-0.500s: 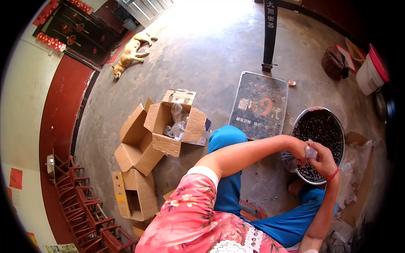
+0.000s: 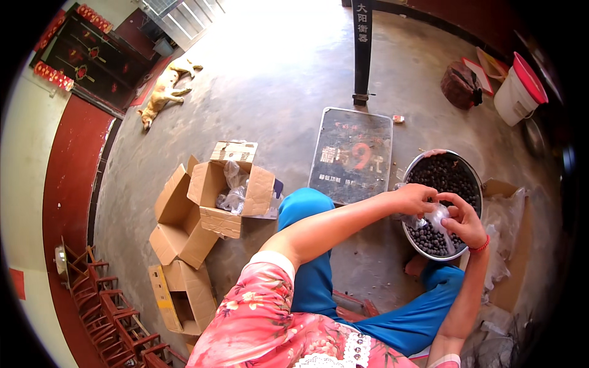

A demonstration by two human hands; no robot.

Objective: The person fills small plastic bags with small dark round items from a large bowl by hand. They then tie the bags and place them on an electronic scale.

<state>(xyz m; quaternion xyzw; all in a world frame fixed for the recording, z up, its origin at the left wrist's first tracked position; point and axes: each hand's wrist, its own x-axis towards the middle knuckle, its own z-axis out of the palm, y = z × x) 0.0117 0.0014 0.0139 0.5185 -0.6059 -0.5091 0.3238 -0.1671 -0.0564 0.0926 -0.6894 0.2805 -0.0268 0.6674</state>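
Note:
A clear thin plastic bag (image 2: 438, 219) is pinched between my two hands, above a round metal basin (image 2: 414, 246) of dark, round, berry-like pieces (image 2: 439, 172). My left hand (image 2: 418, 200) reaches across from the left with fingers closed on one side of the bag. On the other side, my right hand (image 2: 467, 226), a red cord at its wrist, grips the bag between thumb and fingers. The bag hangs crumpled over the dark pieces, and I cannot make out whether anything is inside it.
A flat platform scale (image 2: 351, 156) with a black post (image 2: 361, 55) lies ahead. Open cardboard boxes (image 2: 179, 211) stand on the left, one holding clear plastic. More plastic bags (image 2: 498, 245) lie right of the basin. Wooden stools (image 2: 116, 313), a lying dog (image 2: 164, 92) and a white bucket (image 2: 514, 98) are farther off.
My hands have moved slightly apart, and the bag now shows stretched between them. The whole view has shifted, so the floor things appear farther left.

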